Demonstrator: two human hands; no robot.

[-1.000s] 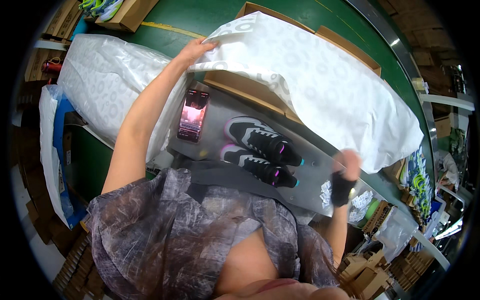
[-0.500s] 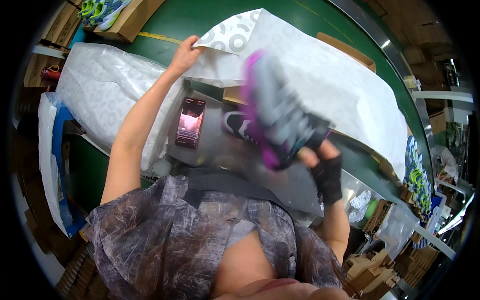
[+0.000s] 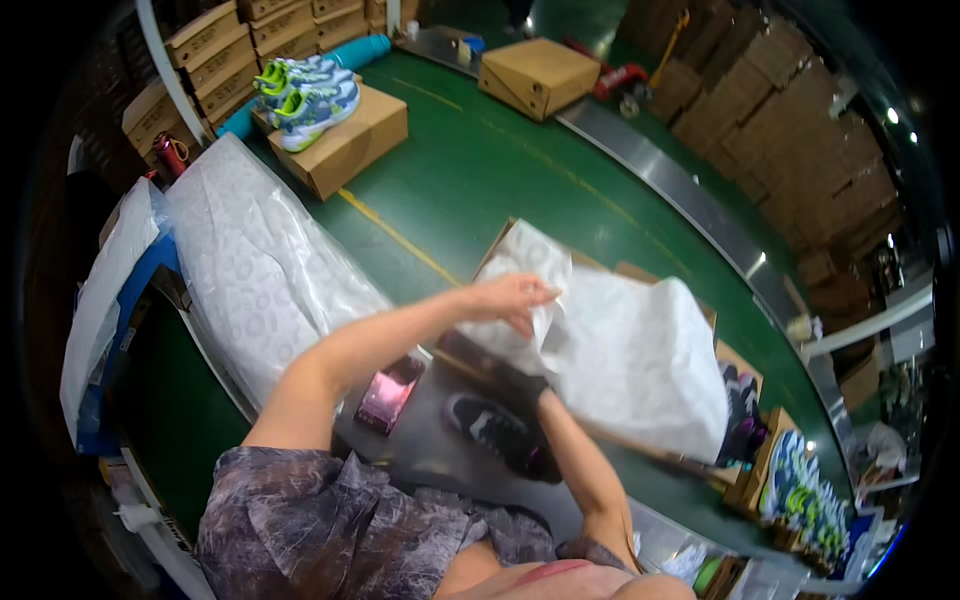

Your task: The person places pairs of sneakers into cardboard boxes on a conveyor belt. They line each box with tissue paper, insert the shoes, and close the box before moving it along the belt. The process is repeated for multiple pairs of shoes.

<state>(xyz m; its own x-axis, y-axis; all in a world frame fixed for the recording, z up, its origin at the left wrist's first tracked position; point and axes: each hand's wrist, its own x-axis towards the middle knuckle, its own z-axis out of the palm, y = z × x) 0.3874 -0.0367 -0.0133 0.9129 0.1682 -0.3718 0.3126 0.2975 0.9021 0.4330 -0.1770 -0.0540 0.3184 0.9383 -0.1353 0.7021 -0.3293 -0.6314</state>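
My left hand (image 3: 512, 299) pinches an edge of white wrapping paper (image 3: 640, 350), which drapes over an open cardboard box (image 3: 712, 318). Lower down, my right hand (image 3: 522, 382), in a dark glove, reaches to the box's near side beneath the raised paper. Its fingers are blurred and partly covered, so what they hold does not show. Near my right wrist a black and grey sports shoe (image 3: 492, 428) lies on the grey work surface (image 3: 420, 450). Left of the shoe is a phone (image 3: 390, 396) with a lit pink screen.
A plastic-covered stack of patterned paper (image 3: 260, 250) lies at left. Blue-green shoes (image 3: 308, 100) stand on a carton (image 3: 350, 150) at far left; more shoes (image 3: 800, 495) fill boxes at right. Another carton (image 3: 540, 78) stands on the green table's (image 3: 440, 160) far side.
The view has shifted, showing more of the far side. My right hand has lowered the grey and purple shoe out of sight at the box. My left hand has moved right with the paper.
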